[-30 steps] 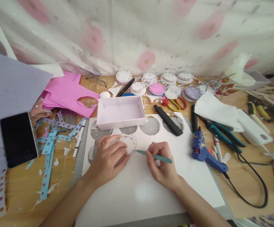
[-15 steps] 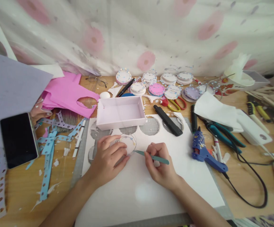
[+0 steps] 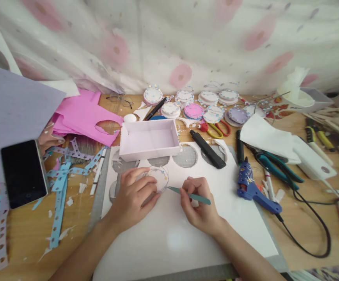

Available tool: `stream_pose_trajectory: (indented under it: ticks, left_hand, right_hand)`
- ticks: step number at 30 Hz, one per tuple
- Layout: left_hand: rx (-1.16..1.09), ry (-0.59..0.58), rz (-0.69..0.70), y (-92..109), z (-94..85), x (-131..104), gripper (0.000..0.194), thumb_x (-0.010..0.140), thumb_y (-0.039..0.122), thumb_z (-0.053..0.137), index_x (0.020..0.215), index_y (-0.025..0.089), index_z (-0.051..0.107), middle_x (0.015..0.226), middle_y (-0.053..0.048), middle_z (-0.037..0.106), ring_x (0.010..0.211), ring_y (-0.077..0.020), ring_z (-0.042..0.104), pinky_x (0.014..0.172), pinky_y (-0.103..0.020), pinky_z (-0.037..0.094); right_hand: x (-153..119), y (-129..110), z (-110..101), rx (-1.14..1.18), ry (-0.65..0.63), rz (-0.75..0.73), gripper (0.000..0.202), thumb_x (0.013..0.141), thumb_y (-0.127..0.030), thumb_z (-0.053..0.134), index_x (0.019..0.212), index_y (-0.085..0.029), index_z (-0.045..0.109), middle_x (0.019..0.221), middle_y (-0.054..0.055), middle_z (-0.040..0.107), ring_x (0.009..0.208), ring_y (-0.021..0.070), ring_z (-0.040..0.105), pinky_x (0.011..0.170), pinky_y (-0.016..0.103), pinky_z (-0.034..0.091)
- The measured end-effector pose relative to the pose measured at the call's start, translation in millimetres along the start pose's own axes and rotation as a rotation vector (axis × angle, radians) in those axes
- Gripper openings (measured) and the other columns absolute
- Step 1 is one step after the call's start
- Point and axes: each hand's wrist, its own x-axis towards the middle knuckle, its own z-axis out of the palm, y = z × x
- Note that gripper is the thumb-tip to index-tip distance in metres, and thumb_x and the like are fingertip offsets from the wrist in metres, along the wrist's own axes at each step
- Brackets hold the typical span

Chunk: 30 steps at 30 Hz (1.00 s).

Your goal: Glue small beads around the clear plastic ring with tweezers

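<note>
Slipping was judged the likeliest fault: near the frame's centre, the thin ring (image 3: 165,176) was partly covered by the left hand (image 3: 137,195), whose grip could not be told, and might be skewed if nudged by the green tweezers (image 3: 200,198) pinched in the right hand (image 3: 197,201).

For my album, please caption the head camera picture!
Left hand on a thin ring, green tweezers in the right hand.

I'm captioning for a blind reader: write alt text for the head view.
A person's right hand holds a teal pointed tool, its tip by the edge of a thin ring over a white sheet; the left hand partly covers it. Beyond are a lilac box and decorated discs; a blue glue gun lies at right.
</note>
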Motion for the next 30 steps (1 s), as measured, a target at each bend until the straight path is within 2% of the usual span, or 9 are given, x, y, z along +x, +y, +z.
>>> stream_pose_trajectory:
  ticks: [10, 26, 30]
  left_hand:
    - [-0.027, -0.005, -0.002, 0.6, -0.1, -0.3, 0.007, 0.084, 0.016, 0.067, 0.082, 0.021, 0.063, 0.094, -0.002, 0.074, 0.114, -0.0283, 0.055, 0.097, -0.048, 0.038]
    - [-0.042, -0.009, -0.003, 0.8, -0.4, -0.3, 0.007, 0.085, 0.015, 0.066, 0.083, 0.021, 0.062, 0.094, -0.001, 0.073, 0.115, -0.0281, 0.054, 0.097, -0.047, 0.038]
    - [-0.041, -0.011, -0.003, 0.5, -0.5, -0.5, 0.008, 0.085, 0.015, 0.066, 0.083, 0.021, 0.062, 0.094, -0.001, 0.073, 0.115, -0.0285, 0.054, 0.097, -0.047, 0.038]
  right_hand:
    - [-0.8, -0.2, 0.2, 0.023, -0.049, 0.046, 0.024, 0.091, -0.009, 0.048, 0.091, -0.026, 0.032, 0.072, -0.005, 0.042, 0.057, 0.0108, 0.039, 0.053, 0.026, 0.033]
    - [-1.2, -0.2, -1.2, 0.015, -0.023, -0.011, 0.027, 0.089, -0.005, 0.048, 0.090, -0.026, 0.031, 0.072, -0.006, 0.040, 0.057, 0.0105, 0.037, 0.058, 0.027, 0.034]
    - [-1.6, 0.2, -1.4, 0.017, -0.045, 0.024, 0.026, 0.089, -0.006, 0.048, 0.090, -0.026, 0.031, 0.072, -0.005, 0.041, 0.057, 0.0109, 0.038, 0.056, 0.026, 0.032]
